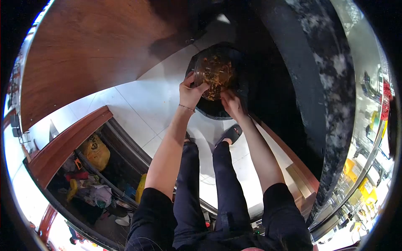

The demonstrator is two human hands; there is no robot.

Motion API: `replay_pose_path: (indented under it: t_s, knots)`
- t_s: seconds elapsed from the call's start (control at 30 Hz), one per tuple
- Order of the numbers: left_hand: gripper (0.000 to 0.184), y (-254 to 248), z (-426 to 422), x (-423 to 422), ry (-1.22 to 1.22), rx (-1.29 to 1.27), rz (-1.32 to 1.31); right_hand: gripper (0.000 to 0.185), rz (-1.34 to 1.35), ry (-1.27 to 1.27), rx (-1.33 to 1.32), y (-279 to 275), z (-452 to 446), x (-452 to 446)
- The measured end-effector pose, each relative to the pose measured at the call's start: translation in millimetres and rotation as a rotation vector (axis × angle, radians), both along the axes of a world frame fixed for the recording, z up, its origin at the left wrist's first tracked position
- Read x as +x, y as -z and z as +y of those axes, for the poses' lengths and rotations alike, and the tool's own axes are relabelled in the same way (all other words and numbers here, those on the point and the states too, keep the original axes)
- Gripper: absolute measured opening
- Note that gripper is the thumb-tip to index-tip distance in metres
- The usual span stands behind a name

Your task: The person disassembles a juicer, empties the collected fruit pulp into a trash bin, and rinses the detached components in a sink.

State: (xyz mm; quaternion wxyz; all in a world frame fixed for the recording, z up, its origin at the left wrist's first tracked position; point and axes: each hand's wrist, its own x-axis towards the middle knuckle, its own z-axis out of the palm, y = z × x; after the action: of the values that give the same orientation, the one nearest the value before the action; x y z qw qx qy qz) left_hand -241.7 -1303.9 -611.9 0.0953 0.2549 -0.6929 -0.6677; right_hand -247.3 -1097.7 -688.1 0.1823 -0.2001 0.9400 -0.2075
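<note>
A clear round container (pixel 215 69) with brownish, crumbly bits in it is between my hands, over a black bin (pixel 214 112) on the floor. My left hand (pixel 193 90) is closed on the container's left side, its thumb along the near edge. At the lower right edge, my right hand (pixel 232 103) has its fingers bent against the container. What the bits are, and how deep the bin is, I cannot make out in the shadow.
A reddish-brown wooden panel (pixel 83 50) rises at the upper left. An open drawer (pixel 69 150) at the lower left holds a yellow bag (pixel 96 152) and crumpled items. A dark speckled counter edge (pixel 335 83) curves along the right. My feet stand on pale tiles (pixel 138 113).
</note>
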Motion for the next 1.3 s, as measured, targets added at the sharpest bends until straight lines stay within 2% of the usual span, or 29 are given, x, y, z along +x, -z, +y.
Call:
replay_pose_path:
  t_s: [0.1, 0.23, 0.27, 0.4, 0.43, 0.57, 0.6, 0.73, 0.77, 0.93, 1.07, 1.27, 1.3]
  knots:
    - [0.032, -5.9, -2.2, -2.2, 0.014, -0.024, -0.037, 0.025, -0.055, 0.213, -0.133, -4.4, 1.4, -6.2]
    - [0.035, -9.2, -10.3, 2.1, -0.014, 0.503, -0.300, 0.019, -0.134, 0.503, -0.313, -13.4, -3.4, -13.6]
    - [0.035, -4.7, -11.0, 5.1, -0.016, 0.507, -0.304, 0.019, -0.138, 0.502, -0.308, -23.0, -7.4, -16.5]
    - [0.040, 13.4, -6.3, 12.5, 0.047, 0.271, -0.166, 0.017, -0.913, 1.147, -1.334, -63.7, -23.8, -36.4]
    - [0.040, 10.7, -5.5, 12.5, 0.046, 0.270, -0.164, 0.017, -0.914, 1.143, -1.336, -63.7, -25.5, -39.1]
    - [0.048, -3.5, 16.4, 23.3, 0.066, 0.308, -0.058, 0.016, -1.519, 1.124, -1.700, -58.4, -23.1, -44.1]
    - [0.048, -3.0, 17.2, 23.9, 0.065, 0.308, -0.057, 0.016, -1.518, 1.122, -1.699, -48.5, -18.7, -42.5]
    - [0.052, 2.1, 15.1, 25.9, 0.173, -0.084, -0.018, 0.015, -1.735, 1.151, -1.802, 3.3, -7.4, -29.2]
    - [0.052, 2.5, 15.3, 26.9, 0.173, -0.086, -0.022, 0.015, -1.738, 1.153, -1.802, -5.9, -13.2, -29.5]
    - [0.047, 8.9, 23.5, 26.0, 0.097, 0.095, -0.095, 0.012, -1.312, 1.380, -1.656, -57.4, -38.9, -40.8]
    - [0.039, 27.1, 22.0, 26.9, -0.191, 0.406, -0.190, 0.010, -0.972, 1.500, -1.509, -107.9, -36.2, -51.4]
    - [0.034, 30.6, 2.4, 29.0, -0.076, 0.346, -0.287, 0.011, -1.002, 1.731, -1.529, -113.1, -18.1, -57.8]
    - [0.035, 29.2, 5.4, 31.6, -0.110, 0.465, -0.289, 0.011, -0.978, 1.696, -1.519, -102.4, -27.1, -51.5]
